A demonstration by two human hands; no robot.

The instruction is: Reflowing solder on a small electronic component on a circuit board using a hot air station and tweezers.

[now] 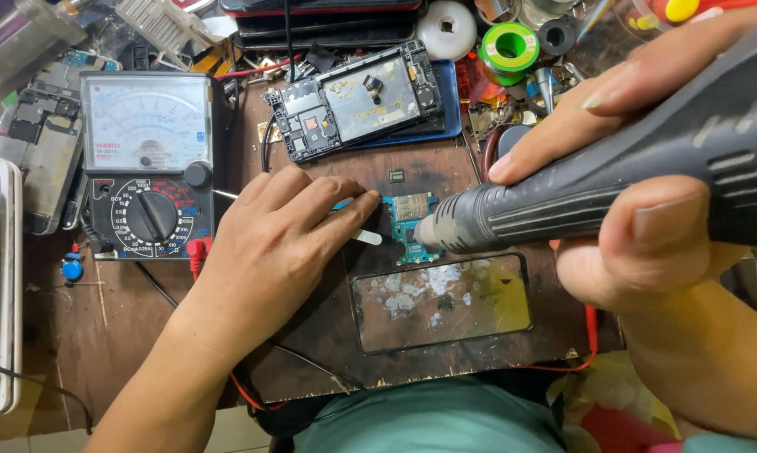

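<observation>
My right hand [647, 168] grips a dark grey hot-air tool [580, 184], its nozzle pointing left at a small blue-green circuit board [410, 220] on the dark work mat [311, 335]. My left hand [286, 243] rests palm down on the mat just left of the board, fingers pinching a thin white tool [367, 237] whose tip lies beside the board. Part of that tool is hidden under my fingers.
An analog multimeter [148, 164] sits at the left with red and black leads. An opened phone frame [357, 101] lies behind the board, a cracked glass panel [441, 302] in front of it. Solder spools, tape rolls and parts crowd the back edge.
</observation>
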